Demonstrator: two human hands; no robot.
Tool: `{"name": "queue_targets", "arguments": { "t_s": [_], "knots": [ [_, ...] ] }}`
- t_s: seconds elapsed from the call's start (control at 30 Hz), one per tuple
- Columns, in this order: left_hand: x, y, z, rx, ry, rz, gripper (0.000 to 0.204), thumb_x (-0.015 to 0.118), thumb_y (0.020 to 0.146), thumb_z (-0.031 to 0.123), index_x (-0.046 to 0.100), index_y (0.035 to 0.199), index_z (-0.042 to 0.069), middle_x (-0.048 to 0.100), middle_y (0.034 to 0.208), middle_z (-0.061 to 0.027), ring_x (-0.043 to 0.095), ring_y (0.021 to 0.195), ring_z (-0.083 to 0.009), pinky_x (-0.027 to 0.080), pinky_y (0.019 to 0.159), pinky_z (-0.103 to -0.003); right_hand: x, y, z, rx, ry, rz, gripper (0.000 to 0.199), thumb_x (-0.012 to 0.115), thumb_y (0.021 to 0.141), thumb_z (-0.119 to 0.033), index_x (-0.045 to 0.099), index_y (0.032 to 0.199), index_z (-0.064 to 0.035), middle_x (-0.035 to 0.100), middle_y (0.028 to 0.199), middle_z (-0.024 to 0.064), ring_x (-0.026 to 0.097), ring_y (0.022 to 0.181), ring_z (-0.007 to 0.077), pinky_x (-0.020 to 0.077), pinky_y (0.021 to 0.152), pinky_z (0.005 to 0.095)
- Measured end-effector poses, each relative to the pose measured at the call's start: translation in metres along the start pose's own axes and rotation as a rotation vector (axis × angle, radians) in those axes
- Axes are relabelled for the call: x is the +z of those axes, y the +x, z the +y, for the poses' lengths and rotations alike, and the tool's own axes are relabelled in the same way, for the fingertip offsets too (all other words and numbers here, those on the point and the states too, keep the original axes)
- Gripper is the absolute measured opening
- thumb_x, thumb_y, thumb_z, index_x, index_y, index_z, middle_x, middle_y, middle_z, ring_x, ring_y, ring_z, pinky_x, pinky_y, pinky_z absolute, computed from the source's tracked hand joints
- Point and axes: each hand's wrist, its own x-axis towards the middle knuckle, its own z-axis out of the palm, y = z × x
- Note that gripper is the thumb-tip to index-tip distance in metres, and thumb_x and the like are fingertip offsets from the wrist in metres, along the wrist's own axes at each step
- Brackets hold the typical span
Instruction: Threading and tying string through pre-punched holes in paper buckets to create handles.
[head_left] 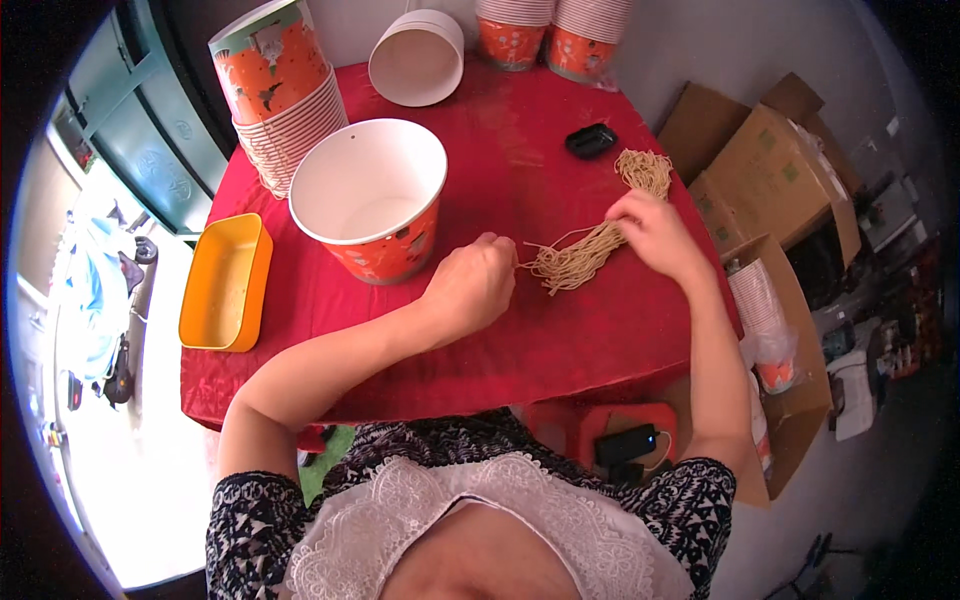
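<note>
A bundle of thin beige cords lies across the right part of the red-covered table, its loose ends fanned toward the middle. My right hand is closed round the bundle partway along, with more cord showing beyond it. My left hand is closed with the fingers curled in, just left of the loose cord ends. A strand end seems to reach its fingertips, but what they pinch is hidden. Left of that hand stands a large paper bucket, orange printed outside and white inside, with a small hole near its rim.
Stacked orange buckets stand at the far left, with a white-lined bucket on its side behind. A yellow plastic tub sits at the left edge. A small black tray lies far right. Cardboard boxes stand beyond the table's right edge.
</note>
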Motion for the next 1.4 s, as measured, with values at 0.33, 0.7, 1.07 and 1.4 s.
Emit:
{"name": "queue_targets", "arguments": {
  "t_s": [0.33, 0.7, 1.07, 1.4],
  "knots": [
    [0.008, 0.002, -0.015, 0.009, -0.015, 0.101, 0.012, 0.055, 0.083, 0.003, 0.06, 0.093, -0.002, 0.061, 0.098, -0.0257, 0.064, 0.083, -0.0449, 0.054, 0.074, -0.05, 0.044, -0.012, -0.037, -0.079, 0.051, -0.205, 0.014, 0.059, 0.07, 0.003, 0.065, 0.081, -0.0043, 0.06, 0.093, 0.0067, 0.053, 0.097, 0.0257, 0.0413, 0.09, 0.0374],
    [0.017, 0.03, -0.008, -0.056, -0.011, 0.004, 0.013, 0.058, 0.085, 0.006, 0.063, 0.094, -0.001, 0.061, 0.098, -0.0227, 0.062, 0.092, -0.0417, 0.051, 0.079, -0.047, 0.022, -0.023, -0.022, -0.026, 0.342, -0.236, 0.027, 0.049, 0.067, 0.004, 0.071, 0.083, 0.0007, 0.068, 0.102, 0.0114, 0.057, 0.105, 0.0273, 0.0446, 0.096, 0.037],
    [0.032, 0.06, 0.003, 0.399, 0.148, -0.191, 0.02, 0.057, 0.083, 0.006, 0.06, 0.102, 0.0, 0.058, 0.101, -0.0209, 0.064, 0.084, -0.0397, 0.054, 0.072, -0.047, 0.024, -0.027, -0.029, -0.037, 0.31, -0.21, 0.022, 0.051, 0.072, 0.006, 0.068, 0.085, 0.0025, 0.067, 0.098, 0.013, 0.059, 0.1, 0.0272, 0.0466, 0.091, 0.0354],
    [0.02, 0.057, 0.001, 0.279, 0.284, -0.252, 0.016, 0.058, 0.08, 0.007, 0.058, 0.094, -0.002, 0.058, 0.1, -0.0223, 0.064, 0.081, -0.0407, 0.054, 0.069, -0.047, 0.027, -0.001, 0.018, 0.465, -0.307, 0.181, 0.023, 0.056, 0.09, -0.017, 0.067, 0.098, 0.0022, 0.064, 0.102, 0.0204, 0.056, 0.102, 0.0341, 0.0435, 0.093, 0.0433]
  ]
}}
